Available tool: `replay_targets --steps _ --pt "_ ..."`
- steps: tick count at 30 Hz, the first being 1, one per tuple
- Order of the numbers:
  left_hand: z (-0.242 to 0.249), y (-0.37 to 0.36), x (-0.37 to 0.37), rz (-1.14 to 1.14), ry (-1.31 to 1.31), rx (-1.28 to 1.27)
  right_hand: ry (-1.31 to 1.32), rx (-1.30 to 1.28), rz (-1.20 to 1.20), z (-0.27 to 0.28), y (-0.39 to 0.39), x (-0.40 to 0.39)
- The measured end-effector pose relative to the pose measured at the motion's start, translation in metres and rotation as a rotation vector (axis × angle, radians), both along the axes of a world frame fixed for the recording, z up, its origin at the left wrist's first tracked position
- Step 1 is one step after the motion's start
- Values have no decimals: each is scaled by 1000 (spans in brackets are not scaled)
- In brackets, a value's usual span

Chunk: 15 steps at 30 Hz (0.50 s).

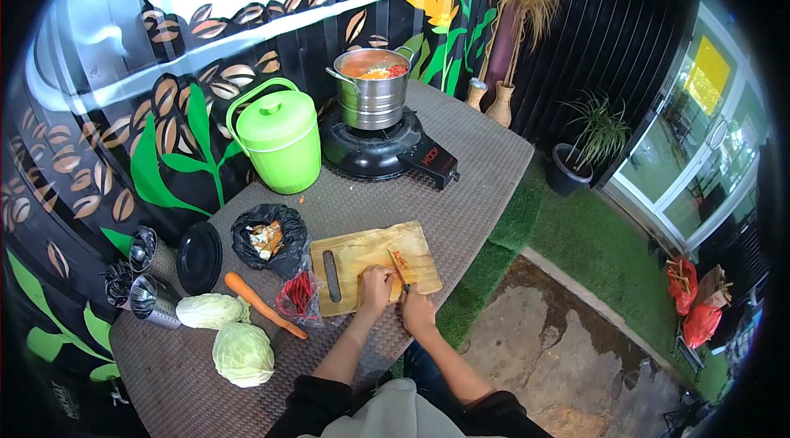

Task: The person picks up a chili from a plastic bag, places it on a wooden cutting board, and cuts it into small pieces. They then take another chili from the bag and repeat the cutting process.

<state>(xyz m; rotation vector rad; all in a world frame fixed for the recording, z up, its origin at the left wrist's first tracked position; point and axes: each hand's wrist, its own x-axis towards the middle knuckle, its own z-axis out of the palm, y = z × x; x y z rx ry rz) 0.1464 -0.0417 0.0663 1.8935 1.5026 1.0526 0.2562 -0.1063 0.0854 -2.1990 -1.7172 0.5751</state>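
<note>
In the head view, a wooden cutting board [415, 245] with a slot handle lies in front of me. My right hand [418, 312] grips a knife [397, 270], its blade over the board. Small orange carrot pieces [400, 259] lie beside the blade. My left hand [376, 286] is just left of the knife, low on the board with its fingers curled in; what is under them is mostly hidden. Left of the board are a clear bag of red chillies [299, 296], a whole carrot [265, 306] and a black plastic bag [257, 220] holding peelings.
A pot [372, 101] of chopped vegetables sits on a portable stove [370, 146] at the back. Beside it stands a green lidded bucket [284, 142]. Cabbages [243, 354], a black plate [199, 257] and utensil holders [155, 302] are at the left. The table's edge [485, 228] runs along the right.
</note>
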Motion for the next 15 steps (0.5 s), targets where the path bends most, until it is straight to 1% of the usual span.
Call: replay_targets --steps 2,4,6,7,8,10,12,14,15 --pt "-3 -1 1 16 -5 -27 -4 -37 11 3 5 1" --pt "5 -4 3 52 -93 -86 -6 -77 19 8 11 6" --pt "14 -5 3 54 -64 -115 -28 -83 141 12 18 15" --pt "17 -6 3 59 -36 -147 -27 -83 144 10 18 14" --pt "15 -6 2 62 -35 -148 -24 -69 119 7 16 13" --pt "8 -4 3 67 -39 -38 -21 -54 93 5 9 8" --pt "4 -2 2 51 2 -14 -15 12 -7 2 0 -2" --pt "2 -1 1 38 40 7 -7 -24 -1 4 5 -2" --pt "0 0 2 41 -49 -17 5 -60 3 5 8 -1"
